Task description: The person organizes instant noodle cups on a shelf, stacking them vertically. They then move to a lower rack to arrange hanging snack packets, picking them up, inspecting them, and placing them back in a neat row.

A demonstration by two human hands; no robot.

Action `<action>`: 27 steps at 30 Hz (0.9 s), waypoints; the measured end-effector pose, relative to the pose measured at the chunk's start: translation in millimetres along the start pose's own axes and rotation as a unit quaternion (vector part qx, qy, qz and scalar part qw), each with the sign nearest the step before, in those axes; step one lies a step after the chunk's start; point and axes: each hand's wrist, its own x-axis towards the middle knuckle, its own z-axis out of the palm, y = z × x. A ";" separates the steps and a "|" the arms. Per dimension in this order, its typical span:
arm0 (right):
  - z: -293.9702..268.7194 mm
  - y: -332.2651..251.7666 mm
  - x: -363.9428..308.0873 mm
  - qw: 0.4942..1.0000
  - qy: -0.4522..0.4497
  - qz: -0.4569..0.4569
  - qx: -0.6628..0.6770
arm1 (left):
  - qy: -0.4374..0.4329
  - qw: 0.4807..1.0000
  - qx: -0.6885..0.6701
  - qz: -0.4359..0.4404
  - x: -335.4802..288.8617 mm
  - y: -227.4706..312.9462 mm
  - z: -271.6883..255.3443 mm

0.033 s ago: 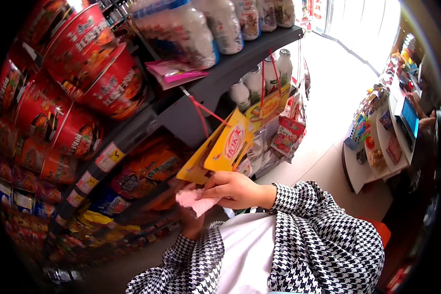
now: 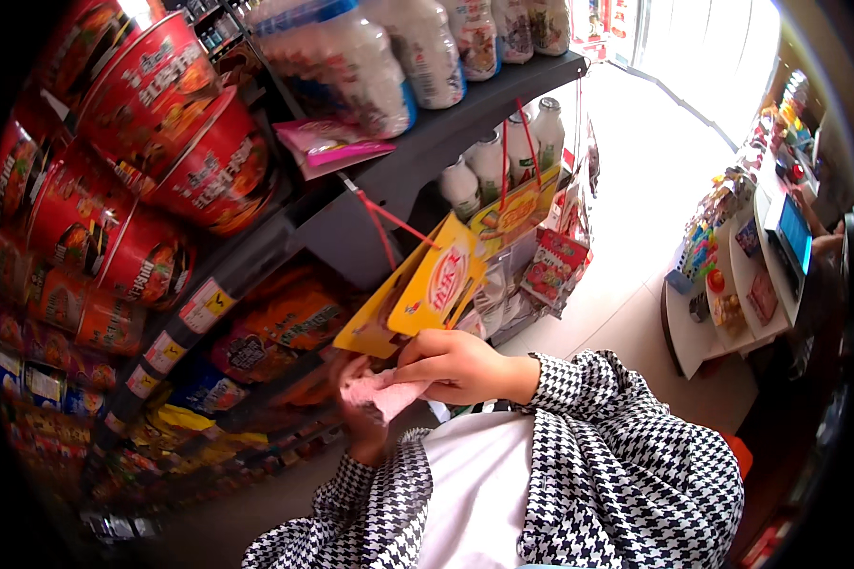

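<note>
Head view: pink cloth (image 2: 399, 394) in right hand (image 2: 460, 367)

Panels (image 2: 707, 66) blown out by glare at two o'clock, floor (image 2: 626, 218) washed pale beside them; packets (image 2: 57, 422) sunk in shadow and blurred toward eight o'clock; edges bent by fisheye distortion, corners swallowed in black.

Yellow hanging cards (image 2: 417, 308) block the way just beyond my right hand (image 2: 460, 368). Free room opens between shelf (image 2: 503, 83) and counter (image 2: 685, 339).
</note>
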 end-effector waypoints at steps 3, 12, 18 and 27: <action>-61.7 -4.6 -3.8 0.998 0.057 -0.010 -0.037 | 0.143 0.989 0.033 0.003 -3.1 16.2 15.6; -183.3 13.6 35.6 0.882 0.323 -0.087 -0.331 | 0.248 0.943 0.151 0.163 14.4 81.5 81.6; -170.2 16.3 99.2 0.871 0.119 -0.237 -0.413 | 0.162 0.961 0.155 0.160 6.0 115.5 142.7; -229.5 16.1 72.1 0.853 0.207 -0.046 -0.477 | 0.178 0.960 0.175 0.125 -3.0 120.6 132.5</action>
